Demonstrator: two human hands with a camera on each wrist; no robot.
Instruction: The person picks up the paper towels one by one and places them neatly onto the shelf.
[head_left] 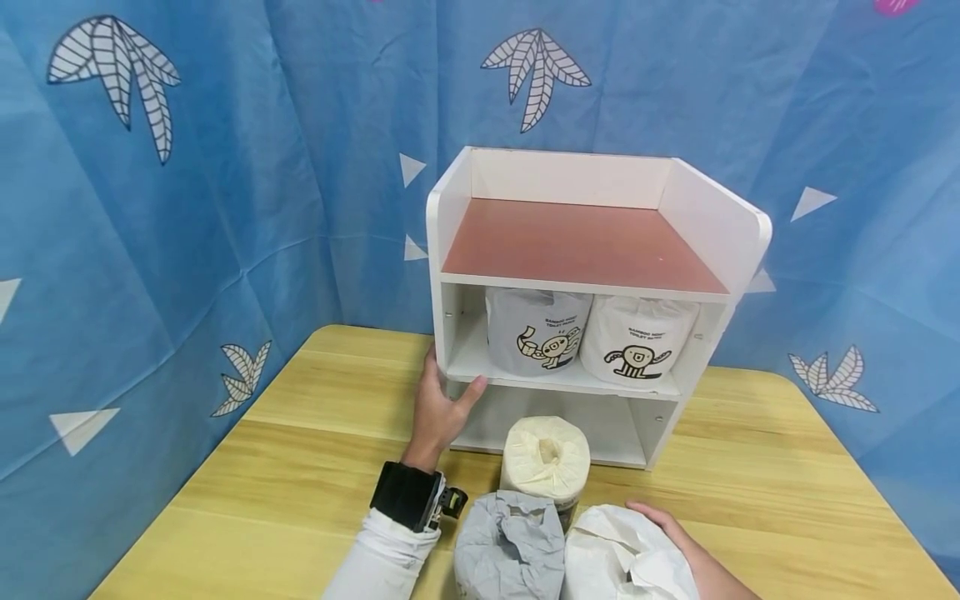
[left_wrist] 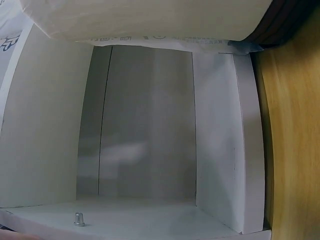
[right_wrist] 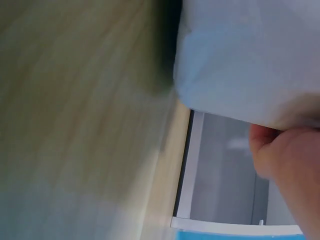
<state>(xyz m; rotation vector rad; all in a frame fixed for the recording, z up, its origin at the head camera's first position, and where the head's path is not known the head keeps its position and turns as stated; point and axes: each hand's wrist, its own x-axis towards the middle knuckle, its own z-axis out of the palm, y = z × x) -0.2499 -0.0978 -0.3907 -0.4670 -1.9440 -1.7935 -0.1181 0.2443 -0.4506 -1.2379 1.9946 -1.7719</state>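
A small white shelf unit (head_left: 600,390) with a reddish-brown top stands on the table. My left hand (head_left: 441,408) grips the unit's left side panel, its thumb over the front edge and its fingers along the outside, partly hidden. At the lower right, my right hand (head_left: 675,537) holds a white wrapped toilet paper roll (head_left: 626,558) from its right side; the right wrist view shows fingers (right_wrist: 272,150) against the wrapper. Left of it stands a grey toilet paper roll (head_left: 510,546), and behind that a cream toilet paper roll (head_left: 546,467), in front of the lower compartment (left_wrist: 150,125).
The middle compartment holds a grey-wrapped roll (head_left: 538,333) and a white-wrapped roll (head_left: 637,342), side by side with printed cartoon figures. A metal peg (left_wrist: 79,219) sticks out inside the lower compartment. Blue patterned curtains (head_left: 360,108) hang around the wooden table (head_left: 300,467).
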